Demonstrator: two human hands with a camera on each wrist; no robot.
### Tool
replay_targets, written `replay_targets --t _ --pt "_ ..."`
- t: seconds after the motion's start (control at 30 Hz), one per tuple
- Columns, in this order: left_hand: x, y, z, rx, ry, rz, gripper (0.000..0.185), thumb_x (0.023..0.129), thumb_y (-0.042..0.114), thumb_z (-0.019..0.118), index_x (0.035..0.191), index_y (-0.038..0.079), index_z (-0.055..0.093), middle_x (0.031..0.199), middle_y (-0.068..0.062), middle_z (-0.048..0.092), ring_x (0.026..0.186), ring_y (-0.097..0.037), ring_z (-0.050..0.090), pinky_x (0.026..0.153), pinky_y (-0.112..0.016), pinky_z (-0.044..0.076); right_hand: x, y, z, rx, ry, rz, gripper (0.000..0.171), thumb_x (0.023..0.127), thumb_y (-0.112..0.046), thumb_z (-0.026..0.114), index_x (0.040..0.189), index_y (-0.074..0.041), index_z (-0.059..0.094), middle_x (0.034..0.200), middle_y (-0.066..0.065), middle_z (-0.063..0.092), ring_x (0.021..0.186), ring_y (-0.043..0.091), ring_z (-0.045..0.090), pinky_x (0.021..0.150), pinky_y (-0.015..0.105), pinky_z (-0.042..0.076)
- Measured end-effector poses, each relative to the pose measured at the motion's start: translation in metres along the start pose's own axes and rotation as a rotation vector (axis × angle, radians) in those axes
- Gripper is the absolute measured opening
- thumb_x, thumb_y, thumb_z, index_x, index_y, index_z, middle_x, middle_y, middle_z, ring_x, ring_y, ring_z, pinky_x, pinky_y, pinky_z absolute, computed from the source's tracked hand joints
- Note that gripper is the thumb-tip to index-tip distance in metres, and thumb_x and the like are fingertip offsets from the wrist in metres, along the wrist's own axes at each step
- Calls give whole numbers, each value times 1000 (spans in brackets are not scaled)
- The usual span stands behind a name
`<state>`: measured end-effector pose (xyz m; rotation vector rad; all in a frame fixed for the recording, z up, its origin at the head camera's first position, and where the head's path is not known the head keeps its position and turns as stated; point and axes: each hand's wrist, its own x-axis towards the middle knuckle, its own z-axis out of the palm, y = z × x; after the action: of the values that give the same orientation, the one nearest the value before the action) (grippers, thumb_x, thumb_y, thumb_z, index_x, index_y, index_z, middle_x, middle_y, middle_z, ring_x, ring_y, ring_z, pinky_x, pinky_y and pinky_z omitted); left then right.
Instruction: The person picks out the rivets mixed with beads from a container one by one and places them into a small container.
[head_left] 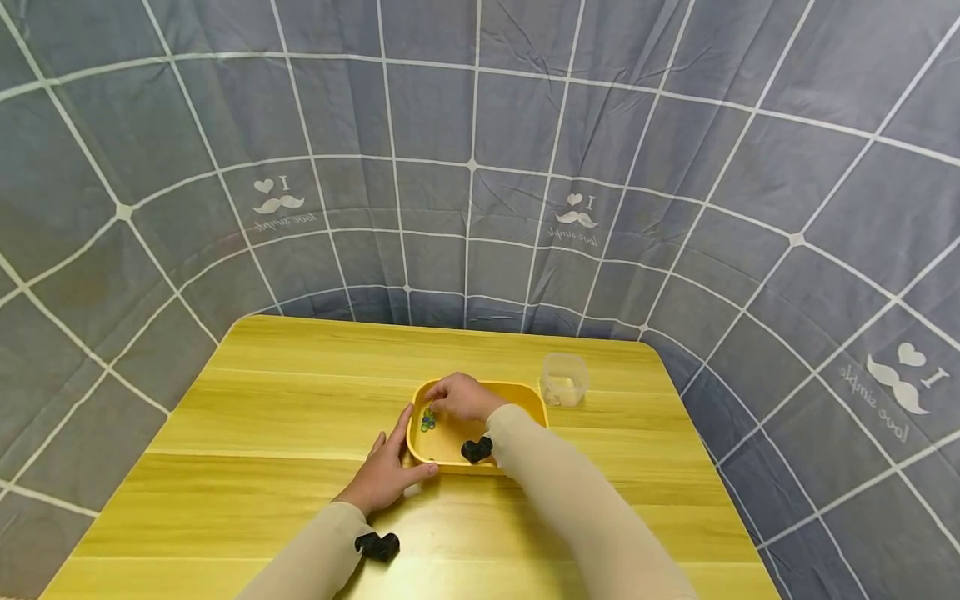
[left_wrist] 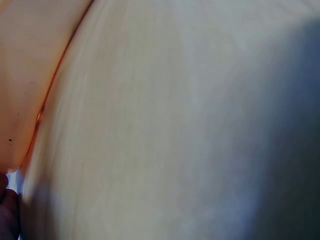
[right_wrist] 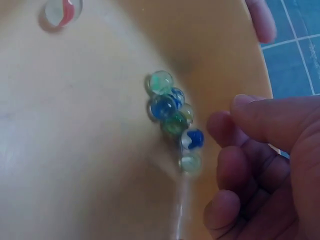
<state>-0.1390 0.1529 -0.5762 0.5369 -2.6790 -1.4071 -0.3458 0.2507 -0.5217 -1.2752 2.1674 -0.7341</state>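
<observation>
A yellow tray [head_left: 459,446] with raised walls stands on the table, a cluster of glass marbles [right_wrist: 164,107] in its left end. These are clear, green and blue. Apart from them lies a clear marble with a red swirl [right_wrist: 64,11]. My right hand [head_left: 467,397] is inside the tray beside the cluster, thumb tip close to the index finger and the other fingers loosely bent; no marble shows between them. My left hand [head_left: 386,473] spreads its thumb and fingers around the tray's near left corner, touching the outside.
Behind the tray's right end, a small clear plastic box [head_left: 565,380] stands on the wood-grain table [head_left: 285,400]. A grey curtain [head_left: 438,196] with white grid lines hangs beyond the table's back and right edges. Black bands are at both wrists.
</observation>
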Motion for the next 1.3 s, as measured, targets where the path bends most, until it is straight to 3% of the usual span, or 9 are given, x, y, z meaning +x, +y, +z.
replay_targets --t 0.2,0.77,1.3 --pt "-1 1 0 -4 -2 0 113 90 60 78 170 39 1 172 -9 31 159 -57 -1 123 -78 9 8 2 9 -55 -19 -8 20 101 -13 71 118 -12 82 111 -2 81 83 5 60 75 17 50" --pt "2 5 5 -18 -5 -14 114 88 62 78 170 41 1 174 -9 28 160 -55 -2 125 -76 7 15 14 13 -169 -34 -16 19 98 -14 74 115 -13 83 109 -4 81 92 5 66 92 23 56" --pt "3 4 7 -14 7 -8 114 88 63 78 170 40 3 173 -10 29 161 -53 -1 127 -74 6 13 12 16 -203 -28 11 18 93 -10 76 107 -16 85 100 -8 80 87 4 64 88 22 56"
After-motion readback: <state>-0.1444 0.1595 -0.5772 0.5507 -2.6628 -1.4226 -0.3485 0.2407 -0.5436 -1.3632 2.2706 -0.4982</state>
